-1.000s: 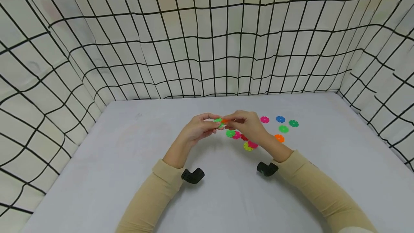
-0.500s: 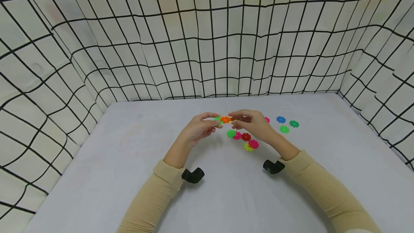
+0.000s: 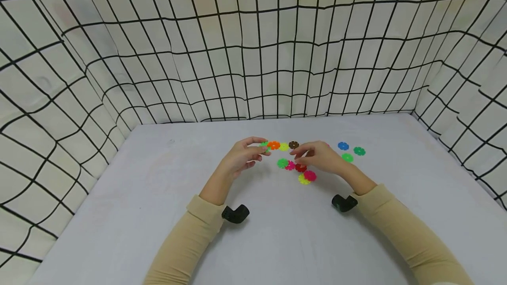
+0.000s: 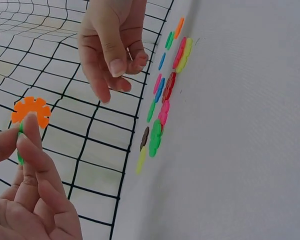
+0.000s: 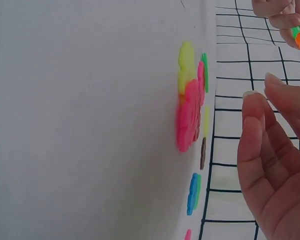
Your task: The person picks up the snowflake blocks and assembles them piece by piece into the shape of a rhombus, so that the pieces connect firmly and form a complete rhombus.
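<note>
My left hand point(image 3: 245, 155) pinches a green notched flower disc point(image 4: 21, 145) between thumb and fingers. An orange notched disc point(image 4: 31, 111) stands joined to it, at an angle to the green one. My right hand point(image 3: 320, 156) holds nothing; its fingers hang loosely bent over the table, and the right wrist view shows a gap between thumb and fingers. Just beyond its fingertips lies a brown disc point(image 3: 294, 144), with a yellow disc point(image 3: 284, 146) to the left of it. Below the right hand are a dark red disc point(image 3: 301, 168) and a pink disc point(image 3: 310, 176).
A bright green disc point(image 3: 282, 163) overlaps a small pink one point(image 3: 290, 165). Another yellow disc point(image 3: 304, 179) lies partly under a pink disc. Farther right are a blue disc point(image 3: 343, 145) and a dark green disc point(image 3: 359, 151). A black grid on white cloth walls the white table point(image 3: 178, 166).
My right hand has drawn away from the orange disc toward the right, uncovering the yellow and brown discs. My left hand stays nearly still, with the green and orange discs.
</note>
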Tool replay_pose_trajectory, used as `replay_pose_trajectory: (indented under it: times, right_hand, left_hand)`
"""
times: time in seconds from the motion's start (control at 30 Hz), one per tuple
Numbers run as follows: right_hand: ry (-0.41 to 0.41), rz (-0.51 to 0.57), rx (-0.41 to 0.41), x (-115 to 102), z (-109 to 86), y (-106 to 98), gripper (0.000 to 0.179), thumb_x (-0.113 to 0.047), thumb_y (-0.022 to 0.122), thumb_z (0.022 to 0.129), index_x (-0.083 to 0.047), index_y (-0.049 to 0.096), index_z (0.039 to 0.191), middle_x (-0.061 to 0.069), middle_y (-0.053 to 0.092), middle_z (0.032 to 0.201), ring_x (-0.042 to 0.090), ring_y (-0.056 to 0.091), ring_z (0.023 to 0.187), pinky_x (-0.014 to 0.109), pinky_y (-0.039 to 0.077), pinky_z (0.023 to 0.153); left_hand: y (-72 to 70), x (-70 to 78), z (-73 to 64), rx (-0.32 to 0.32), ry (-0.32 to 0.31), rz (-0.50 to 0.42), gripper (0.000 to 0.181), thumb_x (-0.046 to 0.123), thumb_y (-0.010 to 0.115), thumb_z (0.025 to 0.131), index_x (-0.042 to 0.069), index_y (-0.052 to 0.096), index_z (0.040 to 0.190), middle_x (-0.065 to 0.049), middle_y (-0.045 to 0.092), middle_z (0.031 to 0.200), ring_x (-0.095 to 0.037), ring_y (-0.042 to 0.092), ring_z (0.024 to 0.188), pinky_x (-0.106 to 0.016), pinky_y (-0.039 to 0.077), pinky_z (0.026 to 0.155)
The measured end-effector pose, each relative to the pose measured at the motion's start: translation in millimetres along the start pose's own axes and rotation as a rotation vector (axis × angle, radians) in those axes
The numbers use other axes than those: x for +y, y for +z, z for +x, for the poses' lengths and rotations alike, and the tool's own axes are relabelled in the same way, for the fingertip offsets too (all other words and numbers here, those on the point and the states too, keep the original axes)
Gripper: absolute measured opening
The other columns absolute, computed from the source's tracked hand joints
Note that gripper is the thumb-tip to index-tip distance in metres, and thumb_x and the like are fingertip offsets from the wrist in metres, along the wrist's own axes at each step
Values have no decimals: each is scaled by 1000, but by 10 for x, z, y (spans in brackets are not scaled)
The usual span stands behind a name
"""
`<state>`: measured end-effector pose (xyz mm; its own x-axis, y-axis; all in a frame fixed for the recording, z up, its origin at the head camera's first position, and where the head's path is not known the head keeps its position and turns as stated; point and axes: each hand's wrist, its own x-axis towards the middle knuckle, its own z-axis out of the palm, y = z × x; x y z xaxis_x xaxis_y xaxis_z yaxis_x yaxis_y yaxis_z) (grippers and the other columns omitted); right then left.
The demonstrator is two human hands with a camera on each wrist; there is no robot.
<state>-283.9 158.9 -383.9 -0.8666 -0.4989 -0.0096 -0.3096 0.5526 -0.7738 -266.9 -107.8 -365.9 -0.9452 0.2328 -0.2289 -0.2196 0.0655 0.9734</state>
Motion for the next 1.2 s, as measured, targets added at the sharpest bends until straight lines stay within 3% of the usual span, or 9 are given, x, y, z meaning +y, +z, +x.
replay_pose_trajectory:
  times: [0.2,0.7,1.2]
  right_hand:
    - [-9,-33,-68,123,-59,-94,27,-12,73,95,-1,73,120,6,72,103,22,61,84,30,53,73]
    - [84,-164,-199,243,-170,-160,31,-17,81,88,-6,68,113,3,60,88,20,57,83,33,49,73]
    - [94,-205,-172,184,-192,-108,30,-16,85,85,-7,64,103,4,57,88,21,55,85,31,49,71]
  left_hand:
    - [-4,-10,-1,4,-4,5,35,15,65,101,6,61,134,-2,75,96,-14,59,75,-24,41,69]
    - [-20,-41,-10,-3,-6,1,34,15,65,102,8,60,135,-1,75,96,-14,60,75,-26,41,72]
    - [-24,-32,-21,-10,-6,-6,32,16,64,102,9,61,133,-3,75,99,-16,60,77,-26,41,71]
